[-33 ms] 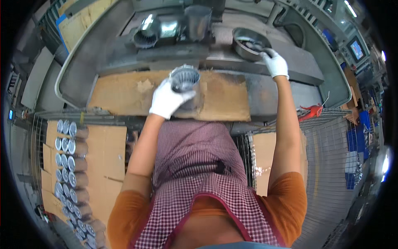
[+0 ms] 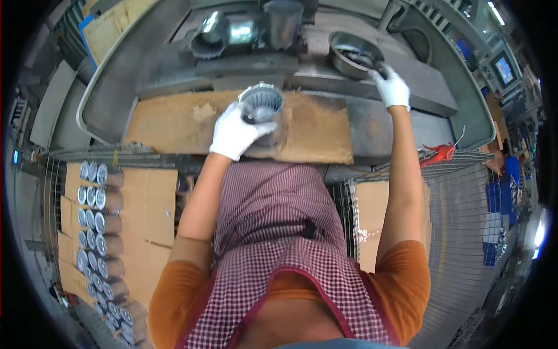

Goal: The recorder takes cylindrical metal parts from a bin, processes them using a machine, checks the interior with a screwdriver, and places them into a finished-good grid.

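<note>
My left hand (image 2: 233,132), in a white glove, is closed around a cup-shaped metal part (image 2: 263,103). Its open end faces up, showing a ribbed inner wall and a jagged rim, above the cardboard-covered ledge. Further right, my gloved right hand (image 2: 392,90) is at the near right rim of a round metal pan (image 2: 372,71). Its fingers are bent together by something dark; whether that is the rim or a small piece cannot be made out. Small dark pieces (image 2: 356,57) lie inside the pan.
Several metal cups and housings (image 2: 216,35) stand at the back of the bench. Cardboard (image 2: 314,131) covers the front ledge. Rows of cylindrical parts (image 2: 100,198) fill a cardboard-lined wire basket at left. A red-handled tool (image 2: 440,153) hangs over the right basket's edge.
The view has shifted slightly. My left hand still holds the metal cup, and my right hand stays by the pan's rim with its fingers a little differently bent.
</note>
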Tool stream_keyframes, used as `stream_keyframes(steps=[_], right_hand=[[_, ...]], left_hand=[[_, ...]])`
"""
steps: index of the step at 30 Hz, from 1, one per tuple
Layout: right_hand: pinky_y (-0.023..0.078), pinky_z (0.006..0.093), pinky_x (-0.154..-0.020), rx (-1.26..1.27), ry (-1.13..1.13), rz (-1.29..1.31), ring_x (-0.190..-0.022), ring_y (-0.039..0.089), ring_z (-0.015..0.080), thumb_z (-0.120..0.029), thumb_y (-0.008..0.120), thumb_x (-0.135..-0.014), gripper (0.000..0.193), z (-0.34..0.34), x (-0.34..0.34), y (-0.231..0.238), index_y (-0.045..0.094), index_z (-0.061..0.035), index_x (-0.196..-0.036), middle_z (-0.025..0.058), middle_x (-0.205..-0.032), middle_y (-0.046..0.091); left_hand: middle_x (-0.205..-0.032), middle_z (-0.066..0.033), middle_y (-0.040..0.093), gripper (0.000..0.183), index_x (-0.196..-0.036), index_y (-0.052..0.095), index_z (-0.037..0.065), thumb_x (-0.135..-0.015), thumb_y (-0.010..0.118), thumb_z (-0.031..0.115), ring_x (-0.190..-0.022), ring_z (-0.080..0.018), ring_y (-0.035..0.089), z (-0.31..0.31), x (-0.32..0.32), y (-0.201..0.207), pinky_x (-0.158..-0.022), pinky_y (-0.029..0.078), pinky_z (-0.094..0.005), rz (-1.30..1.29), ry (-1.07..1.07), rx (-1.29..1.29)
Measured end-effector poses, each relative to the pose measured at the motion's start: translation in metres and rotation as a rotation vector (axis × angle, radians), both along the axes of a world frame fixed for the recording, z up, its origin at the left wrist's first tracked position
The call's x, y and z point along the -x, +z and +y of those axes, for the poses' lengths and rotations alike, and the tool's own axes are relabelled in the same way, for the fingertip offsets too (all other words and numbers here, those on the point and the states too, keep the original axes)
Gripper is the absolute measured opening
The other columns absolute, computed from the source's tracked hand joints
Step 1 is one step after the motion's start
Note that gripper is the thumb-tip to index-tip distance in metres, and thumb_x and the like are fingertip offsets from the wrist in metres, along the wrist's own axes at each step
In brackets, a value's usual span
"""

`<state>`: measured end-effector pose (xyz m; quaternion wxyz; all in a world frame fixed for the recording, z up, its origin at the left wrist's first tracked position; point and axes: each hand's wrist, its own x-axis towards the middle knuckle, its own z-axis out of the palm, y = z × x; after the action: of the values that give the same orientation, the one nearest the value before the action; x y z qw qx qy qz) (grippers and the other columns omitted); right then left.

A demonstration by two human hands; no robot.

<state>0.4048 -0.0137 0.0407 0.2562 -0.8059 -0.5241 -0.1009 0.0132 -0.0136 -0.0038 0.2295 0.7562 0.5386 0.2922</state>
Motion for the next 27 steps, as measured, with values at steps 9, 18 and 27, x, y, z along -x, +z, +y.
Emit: stream_keyframes(steps=[9, 18, 27], right_hand=[[0.045, 0.0357, -0.093, -0.39, 0.195, 0.549, -0.105, 0.06, 0.0222, -0.035, 0.062, -0.091, 0.048, -0.133, 0.048, -0.06, 0.056, -0.0038, -0.127, 0.0105, -0.11, 0.065], [0.029, 0.0499, -0.113, -0.63, 0.814, 2.39, -0.132, 0.04, 0.0318, -0.071, 0.033, -0.089, 0.083, -0.241, 0.115, -0.101, 0.035, -0.0069, -0.143, 0.016, -0.139, 0.046], [0.053, 0.0441, -0.073, -0.154, -0.449, 1.908, -0.096, 0.062, 0.0265, -0.05, 0.067, -0.074, 0.069, -0.369, -0.028, -0.206, 0.05, -0.0132, -0.13, 0.0107, -0.124, 0.057]], left_hand=[[-0.107, -0.0125, 0.068, 0.043, -0.075, 0.074, 0.009, -0.046, 0.086, 0.039, -0.092, -0.0254, 0.068, -0.064, -0.036, 0.034, -0.082, 0.053, -0.0344, -0.094, -0.381, -0.516], [-0.13, -0.0209, 0.051, 0.091, -0.117, 0.062, 0.007, -0.043, 0.087, 0.053, -0.105, -0.0382, 0.06, -0.13, -0.109, 0.025, -0.091, 0.047, -0.0447, -0.259, -0.863, -0.21], [-0.138, -0.0142, 0.05, 0.066, -0.134, 0.05, 0.012, -0.084, 0.06, 0.054, -0.129, -0.0317, 0.045, -0.001, -0.07, -0.039, -0.105, 0.034, -0.0471, 0.404, -0.005, -0.366]])
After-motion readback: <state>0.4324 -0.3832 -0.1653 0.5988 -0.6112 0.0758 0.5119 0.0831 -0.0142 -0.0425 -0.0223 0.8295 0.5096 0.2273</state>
